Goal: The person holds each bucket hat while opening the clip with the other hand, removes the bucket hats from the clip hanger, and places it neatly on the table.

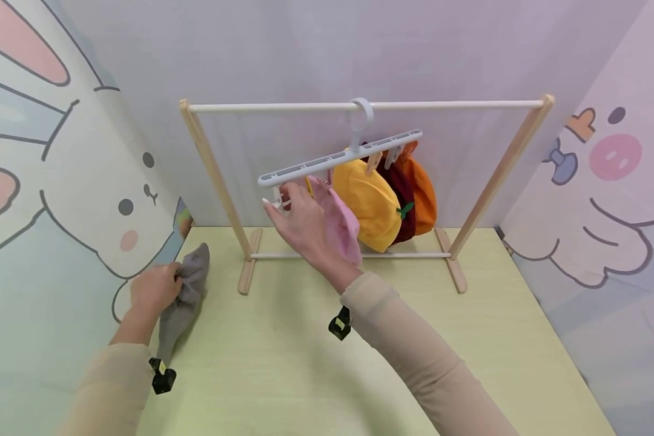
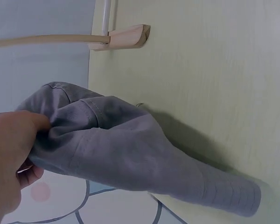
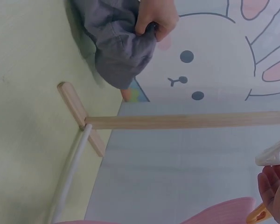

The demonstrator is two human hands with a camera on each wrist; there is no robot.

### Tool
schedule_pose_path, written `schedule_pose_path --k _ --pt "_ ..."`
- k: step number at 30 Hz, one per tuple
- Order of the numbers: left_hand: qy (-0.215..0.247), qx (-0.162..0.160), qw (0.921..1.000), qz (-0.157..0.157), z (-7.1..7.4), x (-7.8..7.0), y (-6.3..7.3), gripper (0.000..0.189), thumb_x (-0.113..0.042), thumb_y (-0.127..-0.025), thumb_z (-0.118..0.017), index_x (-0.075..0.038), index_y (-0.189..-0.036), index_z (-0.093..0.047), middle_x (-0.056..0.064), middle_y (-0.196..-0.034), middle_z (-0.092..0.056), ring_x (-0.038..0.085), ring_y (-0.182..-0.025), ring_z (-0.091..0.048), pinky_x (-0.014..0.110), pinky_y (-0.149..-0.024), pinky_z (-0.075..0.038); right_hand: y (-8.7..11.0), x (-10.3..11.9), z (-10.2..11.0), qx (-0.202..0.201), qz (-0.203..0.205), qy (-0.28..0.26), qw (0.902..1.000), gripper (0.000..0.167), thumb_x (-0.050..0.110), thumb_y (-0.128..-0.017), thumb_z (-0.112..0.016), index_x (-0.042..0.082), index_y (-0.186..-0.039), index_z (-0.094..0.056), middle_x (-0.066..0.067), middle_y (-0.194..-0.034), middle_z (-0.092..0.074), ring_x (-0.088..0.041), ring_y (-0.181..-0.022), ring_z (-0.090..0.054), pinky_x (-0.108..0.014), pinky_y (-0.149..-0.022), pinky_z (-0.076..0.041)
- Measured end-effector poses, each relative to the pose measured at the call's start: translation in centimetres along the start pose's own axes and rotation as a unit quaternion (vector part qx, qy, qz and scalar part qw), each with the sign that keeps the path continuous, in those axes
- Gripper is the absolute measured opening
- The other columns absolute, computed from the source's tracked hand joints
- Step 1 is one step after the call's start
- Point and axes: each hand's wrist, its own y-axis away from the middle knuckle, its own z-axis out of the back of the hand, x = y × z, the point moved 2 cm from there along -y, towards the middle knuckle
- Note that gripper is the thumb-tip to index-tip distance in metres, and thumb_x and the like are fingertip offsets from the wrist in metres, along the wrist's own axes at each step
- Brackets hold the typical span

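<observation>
My left hand (image 1: 155, 289) grips a grey cap (image 1: 188, 297) by the crown, at the left side of the table. In the left wrist view the stitched brim of the cap (image 2: 228, 189) points down toward the tabletop. My right hand (image 1: 302, 224) is raised to the left end of a pale grey clip hanger (image 1: 327, 162), pinching a white clip (image 1: 277, 197) between thumb and fingers. Beside that hand hang a pink cap (image 1: 342, 224), a yellow cap (image 1: 367, 206) with a green sprout, a dark maroon cap (image 1: 406, 197) and an orange cap (image 1: 424, 197).
The hanger hooks over the white top bar (image 1: 458, 105) of a wooden-legged rack (image 1: 504, 175) on a pale yellow table (image 1: 469, 363). An orange-yellow clip (image 3: 259, 213) sits near the right fingers. Cartoon-printed walls (image 1: 583, 157) enclose both sides and the back.
</observation>
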Motion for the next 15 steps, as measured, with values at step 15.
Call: schedule_pose_path --k 15 --pt "-0.034 -0.056 0.9978 -0.007 -3.4 -1.2 -0.1 0.011 -0.008 -0.081 -0.061 -0.002 -0.089 -0.062 0.018 -0.067 -0.057 0.039 -0.056 -0.055 0.048 -0.040 -0.039 0.0 -0.1 -0.3 -0.007 0.001 -0.001 1.0000 0.029 0.032 -0.084 -0.065 0.009 -0.099 -0.055 -0.006 -0.090 -0.063 -0.011 -0.077 -0.062 -0.017 -0.065 -0.049"
